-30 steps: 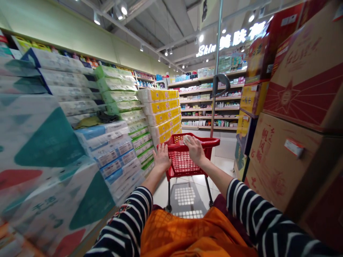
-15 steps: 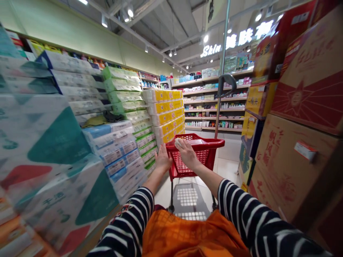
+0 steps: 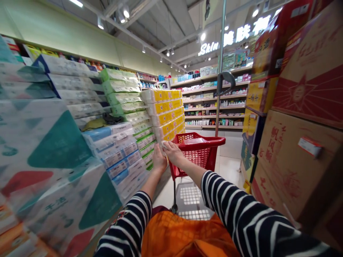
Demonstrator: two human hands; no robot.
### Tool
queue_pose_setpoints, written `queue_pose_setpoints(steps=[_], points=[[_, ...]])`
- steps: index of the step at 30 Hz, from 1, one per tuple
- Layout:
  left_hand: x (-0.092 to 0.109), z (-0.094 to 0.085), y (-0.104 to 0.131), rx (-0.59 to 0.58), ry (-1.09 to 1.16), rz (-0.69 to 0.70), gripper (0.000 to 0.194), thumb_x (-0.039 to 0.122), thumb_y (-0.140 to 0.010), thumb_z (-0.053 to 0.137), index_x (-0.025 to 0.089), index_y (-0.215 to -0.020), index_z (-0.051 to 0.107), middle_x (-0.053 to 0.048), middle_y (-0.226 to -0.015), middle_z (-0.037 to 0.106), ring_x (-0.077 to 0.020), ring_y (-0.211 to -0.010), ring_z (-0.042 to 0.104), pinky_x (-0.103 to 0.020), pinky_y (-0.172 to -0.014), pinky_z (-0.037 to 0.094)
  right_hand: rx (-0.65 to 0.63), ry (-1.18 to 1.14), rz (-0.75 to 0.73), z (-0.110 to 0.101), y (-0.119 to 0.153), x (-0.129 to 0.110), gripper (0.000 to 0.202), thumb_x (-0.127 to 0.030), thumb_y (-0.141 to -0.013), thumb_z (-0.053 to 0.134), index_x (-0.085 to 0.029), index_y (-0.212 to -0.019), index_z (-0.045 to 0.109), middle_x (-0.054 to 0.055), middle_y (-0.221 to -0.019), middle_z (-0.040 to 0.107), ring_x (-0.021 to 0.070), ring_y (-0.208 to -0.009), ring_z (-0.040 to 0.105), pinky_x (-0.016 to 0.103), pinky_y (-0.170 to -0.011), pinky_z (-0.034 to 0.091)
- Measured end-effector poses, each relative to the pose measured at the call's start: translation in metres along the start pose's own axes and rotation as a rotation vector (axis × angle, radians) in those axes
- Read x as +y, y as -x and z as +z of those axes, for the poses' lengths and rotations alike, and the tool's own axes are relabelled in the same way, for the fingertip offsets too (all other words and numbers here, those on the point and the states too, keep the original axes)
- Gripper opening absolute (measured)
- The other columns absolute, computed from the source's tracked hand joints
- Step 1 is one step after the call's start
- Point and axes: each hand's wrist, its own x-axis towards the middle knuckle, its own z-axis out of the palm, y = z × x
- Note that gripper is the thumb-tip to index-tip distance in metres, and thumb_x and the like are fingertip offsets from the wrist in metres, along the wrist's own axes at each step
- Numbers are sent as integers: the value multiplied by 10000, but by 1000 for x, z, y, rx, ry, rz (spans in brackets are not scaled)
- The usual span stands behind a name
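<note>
A red shopping cart (image 3: 198, 143) stands in front of me, its handle bar facing me. My right hand (image 3: 174, 154) is at the left end of the handle, fingers closed on a small white wipe (image 3: 163, 143), of which only a bit shows. Just left of it, my left hand (image 3: 159, 160) is raised at the cart's left corner with its fingers stretched out. The two hands are close together, and I cannot tell whether they touch. Part of the left palm is hidden.
Stacked tissue packs (image 3: 123, 153) line the left side, with yellow-and-white packs (image 3: 167, 114) beyond the cart. Cardboard boxes (image 3: 300, 157) are piled on the right. A metal pole (image 3: 221, 71) rises behind the cart, before shelves (image 3: 198, 117) of bottles and small boxes.
My right hand has slid left along the cart handle with the wipe, closer to my left hand. My left hand has shifted slightly left.
</note>
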Motion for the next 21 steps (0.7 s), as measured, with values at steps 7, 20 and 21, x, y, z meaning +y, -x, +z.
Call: queue_pose_setpoints(steps=[7,20,21], points=[[26,1,5,-147,-205,124,692,93,-731,389,137,-1410,265,-100,-1496,248,-222,-1380,198,-470,-1105,225,103,50,180,-41,45,73,486,2,-839,336,-147,-1259,529,103,-1368,453,249,-1284,362,456,-1047,346],[56,-5,7,-366,-382,334,635,140,-750,407,198,-1377,326,-52,-1473,314,-212,-1365,236,-586,-1101,102,129,30,178,-43,67,88,512,15,-805,372,-155,-1257,542,95,-1386,438,249,-1284,359,441,-1060,324],[53,-6,7,-348,-384,332,633,147,-748,413,198,-1374,332,-54,-1469,323,-215,-1363,241,-586,-1100,108,143,32,197,-47,74,100,516,14,-802,372,-160,-1256,543,93,-1389,434,249,-1286,355,448,-1061,319]])
